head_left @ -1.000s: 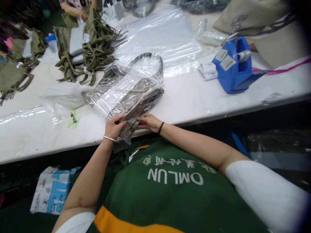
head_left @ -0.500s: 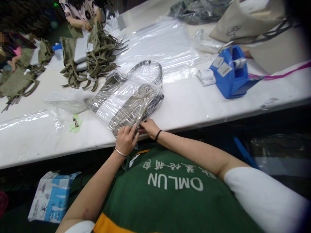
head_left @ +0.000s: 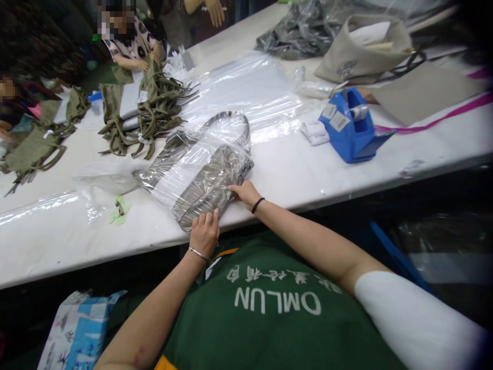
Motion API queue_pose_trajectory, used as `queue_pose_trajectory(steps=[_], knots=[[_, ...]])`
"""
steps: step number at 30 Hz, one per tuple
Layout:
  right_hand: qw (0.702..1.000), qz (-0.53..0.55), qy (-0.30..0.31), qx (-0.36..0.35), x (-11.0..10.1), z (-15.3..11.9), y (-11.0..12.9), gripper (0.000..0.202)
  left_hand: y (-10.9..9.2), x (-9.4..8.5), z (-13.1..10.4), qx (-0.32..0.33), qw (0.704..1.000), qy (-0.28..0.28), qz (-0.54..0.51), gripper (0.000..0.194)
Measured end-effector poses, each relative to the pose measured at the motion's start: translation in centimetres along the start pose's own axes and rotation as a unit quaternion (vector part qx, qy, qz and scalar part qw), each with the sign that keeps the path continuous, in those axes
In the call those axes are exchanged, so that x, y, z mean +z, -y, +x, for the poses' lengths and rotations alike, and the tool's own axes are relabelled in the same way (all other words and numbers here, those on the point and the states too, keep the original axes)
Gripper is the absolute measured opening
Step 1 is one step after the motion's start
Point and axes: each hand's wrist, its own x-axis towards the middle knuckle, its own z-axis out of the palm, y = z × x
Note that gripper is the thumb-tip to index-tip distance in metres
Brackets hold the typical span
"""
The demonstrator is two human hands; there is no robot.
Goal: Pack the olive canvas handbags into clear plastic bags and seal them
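Through the head view I am seeing a dim room, its dark depths lying behind a long white surface that is slanting across the picture, with a few scuffs showing along its near edge. At its far side a person in a patterned top is handling olive cloth pieces, which are sitting in a tangle of straps. Clear plastic sheets are spreading over the middle and catching glare. A beige bag is slumping toward the far right, a blue tape dispenser is standing on the right, and a small green scrap is lying on the left.

The wrapped bag is resting on the surface at its near edge, just in front of me. Its olive-grey body is showing through crinkled, shining film; a broad white sheet is crossing it, and a dark handle is looping away at the far end.

My left hand is laying its fingers on the near corner; the thumb is hiding, so I cannot tell whether they are gripping. My right hand is pinching the right-hand side of the bag, its fingers closing on the film-covered edge.
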Motion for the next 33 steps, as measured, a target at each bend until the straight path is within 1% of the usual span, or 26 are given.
queue_pose_trajectory(steps=[3, 6, 8, 9, 10, 12, 14, 15, 18, 20, 22, 25, 27, 28, 30, 31, 32, 33], knots=[[0.998, 0.047, -0.023, -0.03, -0.5, 0.6, -0.4, 0.033, -0.3, -0.3, 0.9, 0.001, 1.0, 0.001, -0.01, 0.043], [0.995, 0.057, -0.046, -0.068, -1.2, 1.6, 0.6, 0.032, -0.8, -0.7, 3.0, -0.008, 0.998, -0.027, -0.064, 0.043], [0.995, 0.062, -0.061, -0.049, -1.9, 2.3, 1.4, 0.029, -0.8, -1.0, 4.3, -0.01, 0.99, -0.046, -0.136, 0.04], [0.996, 0.067, -0.056, -0.027, -2.4, 2.4, 1.7, 0.028, -0.6, -1.2, 4.8, -0.014, 0.981, -0.051, -0.186, 0.039], [0.997, 0.073, -0.04, -0.001, -2.8, 2.2, 1.8, 0.028, -0.2, -1.4, 4.9, -0.022, 0.969, -0.052, -0.242, 0.038], [0.995, 0.082, 0.018, 0.044, -3.7, 0.9, 1.8, 0.028, 0.7, -1.9, 4.4, -0.053, 0.935, -0.05, -0.346, 0.036], [0.991, 0.084, 0.078, 0.066, -4.3, -1.2, 1.4, 0.028, 1.4, -2.3, 2.9, -0.087, 0.91, -0.059, -0.401, 0.027], [0.989, 0.082, 0.101, 0.072, -4.4, -2.3, 1.1, 0.03, 1.6, -2.5, 2.1, -0.1, 0.906, -0.069, -0.406, 0.024], [0.983, 0.06, 0.153, 0.078, -4.1, -4.8, 0.3, 0.038, 1.0, -2.3, 0.1, -0.12, 0.908, -0.105, -0.387, 0.021], [0.982, 0.029, 0.169, 0.08, -3.3, -5.3, 0.0, 0.044, 0.1, -1.7, -0.4, -0.117, 0.908, -0.12, -0.383, 0.023], [0.983, -0.028, 0.161, 0.085, -2.5, -5.1, -0.3, 0.039, -0.8, -0.8, -0.5, -0.103, 0.915, -0.128, -0.369, 0.025], [0.984, -0.11, 0.117, 0.073, -1.8, -4.7, -0.4, 0.023, -1.6, 0.3, -0.7, -0.048, 0.942, -0.11, -0.313, 0.036], [0.986, -0.11, 0.114, 0.053, -2.0, -4.8, -0.3, 0.021, -1.8, 0.9, -1.1, -0.003, 0.96, -0.088, -0.264, 0.05], [0.985, -0.094, 0.132, 0.049, -2.3, -4.9, -0.3, 0.023, -1.9, 1.1, -1.4, 0.015, 0.967, -0.078, -0.242, 0.059], [0.978, -0.058, 0.188, 0.065, -2.8, -5.3, -0.1, 0.029, -2.0, 1.6, -1.9, 0.036, 0.976, -0.069, -0.203, 0.07], [0.974, -0.049, 0.209, 0.077, -2.9, -5.4, 0.0, 0.033, -2.0, 2.0, -2.1, 0.042, 0.979, -0.076, -0.185, 0.072], [0.972, -0.055, 0.214, 0.086, -2.9, -5.6, 0.0, 0.034, -2.0, 2.3, -2.2, 0.046, 0.98, -0.092, -0.168, 0.073], [0.973, -0.075, 0.201, 0.088, -2.8, -5.7, 0.0, 0.034, -2.0, 2.7, -2.2, 0.048, 0.98, -0.113, -0.155, 0.072]])
